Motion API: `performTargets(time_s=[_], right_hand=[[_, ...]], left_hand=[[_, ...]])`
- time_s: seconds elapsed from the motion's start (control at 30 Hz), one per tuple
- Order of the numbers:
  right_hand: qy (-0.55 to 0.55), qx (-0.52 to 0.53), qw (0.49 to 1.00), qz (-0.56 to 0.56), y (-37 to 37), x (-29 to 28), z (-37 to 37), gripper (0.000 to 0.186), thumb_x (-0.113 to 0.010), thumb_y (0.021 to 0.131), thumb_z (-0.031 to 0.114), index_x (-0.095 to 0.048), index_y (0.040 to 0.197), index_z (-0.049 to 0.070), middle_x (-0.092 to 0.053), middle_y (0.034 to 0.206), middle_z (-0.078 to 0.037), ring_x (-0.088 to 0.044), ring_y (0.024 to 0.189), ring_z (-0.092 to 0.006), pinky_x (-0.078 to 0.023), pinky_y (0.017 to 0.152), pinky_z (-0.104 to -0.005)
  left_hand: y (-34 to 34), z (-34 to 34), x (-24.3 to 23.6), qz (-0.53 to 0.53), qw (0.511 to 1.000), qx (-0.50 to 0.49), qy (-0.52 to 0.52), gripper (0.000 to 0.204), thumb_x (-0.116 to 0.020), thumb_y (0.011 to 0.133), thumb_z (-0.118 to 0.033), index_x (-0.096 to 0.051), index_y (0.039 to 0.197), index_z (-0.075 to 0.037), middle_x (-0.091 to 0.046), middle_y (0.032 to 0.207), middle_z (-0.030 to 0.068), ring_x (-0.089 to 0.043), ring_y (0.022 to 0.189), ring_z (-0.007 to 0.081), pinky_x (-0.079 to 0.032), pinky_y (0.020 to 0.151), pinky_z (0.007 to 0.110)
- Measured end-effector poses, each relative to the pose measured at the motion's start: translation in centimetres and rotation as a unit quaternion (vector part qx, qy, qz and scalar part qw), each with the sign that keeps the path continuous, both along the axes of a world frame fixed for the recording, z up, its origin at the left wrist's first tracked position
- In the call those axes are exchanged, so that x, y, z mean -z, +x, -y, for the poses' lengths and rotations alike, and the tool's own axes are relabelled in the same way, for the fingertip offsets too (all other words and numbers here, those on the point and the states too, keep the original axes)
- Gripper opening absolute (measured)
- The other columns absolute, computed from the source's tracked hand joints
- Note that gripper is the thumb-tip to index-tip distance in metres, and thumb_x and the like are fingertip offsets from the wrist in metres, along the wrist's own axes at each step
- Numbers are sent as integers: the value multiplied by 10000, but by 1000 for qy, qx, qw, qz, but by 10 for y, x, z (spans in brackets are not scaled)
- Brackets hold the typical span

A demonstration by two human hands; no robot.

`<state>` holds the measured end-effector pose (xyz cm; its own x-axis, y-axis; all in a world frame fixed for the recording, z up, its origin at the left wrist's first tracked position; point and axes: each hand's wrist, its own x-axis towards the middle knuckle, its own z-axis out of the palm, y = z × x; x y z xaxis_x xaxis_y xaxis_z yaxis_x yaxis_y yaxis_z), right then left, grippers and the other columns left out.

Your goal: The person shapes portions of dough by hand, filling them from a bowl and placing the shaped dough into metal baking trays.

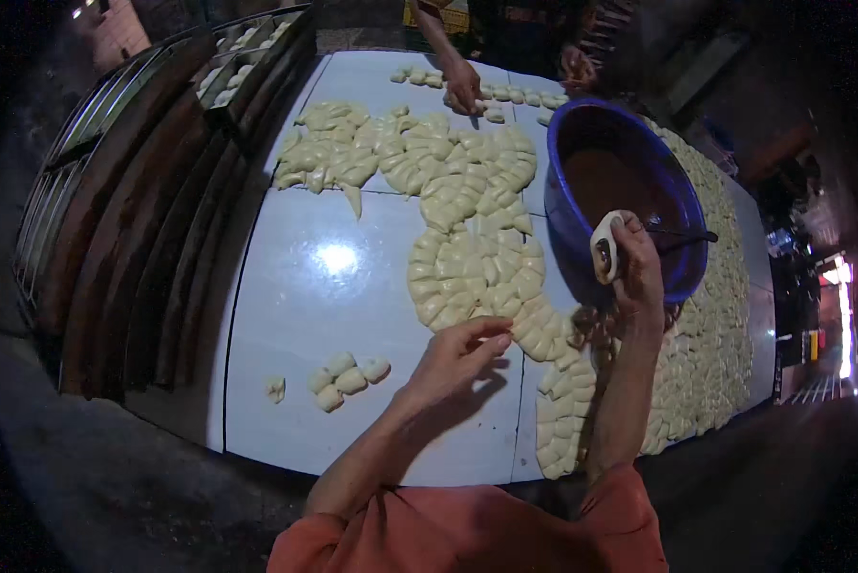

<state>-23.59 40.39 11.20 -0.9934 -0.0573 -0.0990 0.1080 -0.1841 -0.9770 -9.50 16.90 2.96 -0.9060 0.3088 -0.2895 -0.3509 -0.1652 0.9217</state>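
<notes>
My right hand (639, 272) is closed on a piece of dough (602, 260) folded around a dark brown filling, held up beside the near side of the blue tub (570, 239). Brown filling (620, 186) lies inside the tub, and a dark thin handle (685, 235) sticks out over its right rim. Over the table, my left hand (455, 361) holds nothing, its fingers stretched out and a little apart. Its fingertips are near the edge of a winding sheet of flattened pale dough pieces (472, 272); I cannot tell whether they touch.
Several rounded dough pieces (349, 379) and one small scrap (275, 389) sit at the near left of the white table (295, 277). More dough pieces (706, 334) cover the right side. Across the table, a co-worker's hand (462, 86) touches a dough row. Stacked trays (133, 239) stand left.
</notes>
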Motion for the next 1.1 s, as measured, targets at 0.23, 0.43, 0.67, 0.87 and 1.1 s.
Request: performTargets(time_s=[0.23, 0.43, 0.67, 0.87, 1.1], right_hand=[[-191, -109, 975, 41, 66, 60, 101, 203, -584, 1014, 132, -546, 1205, 75, -661, 1042, -39, -657, 846, -107, -559, 693, -240], [-77, -159, 983, 48, 109, 78, 159, 452, -732, 884, 99, -531, 1286, 57, -599, 1210, -123, -619, 1086, -182, -531, 895, -317], [255, -92, 928, -257, 134, 100, 202, 207, -717, 895, 58, -702, 1092, -2, -596, 1209, -160, -627, 1094, -256, -530, 884, -341], [104, -169, 979, -51, 130, 101, 211, 192, -692, 893, 66, -712, 1078, 20, -672, 1063, -64, -592, 849, -146, -488, 769, -273], [192, -221, 926, -239, 145, 81, 220, 308, -707, 881, 90, -674, 1180, 26, -622, 1144, -94, -596, 981, -152, -497, 811, -292]], left_hand=[[-3, 0, -7, 66, 939, -169, 292, 408, -529, 1059, -362, -623, 1279, -33, -690, 1186, 76, -659, 1070, 151, -517, 864, 281], [23, 67, 19, 61, 906, -359, 217, 334, -671, 983, -163, -628, 1248, 35, -705, 1063, 100, -678, 907, 157, -563, 818, 278], [34, 80, 16, -64, 901, -426, 38, 284, -718, 943, -122, -696, 1170, 48, -725, 1012, 98, -675, 893, 130, -553, 731, 247], [32, 124, 5, 22, 946, -301, 120, 271, -759, 917, -193, -708, 1094, 7, -699, 988, 54, -657, 830, 112, -576, 754, 275], [48, 142, -8, 41, 945, -306, 105, 213, -717, 948, -166, -701, 1082, -2, -702, 964, 58, -665, 804, 99, -564, 683, 239]])
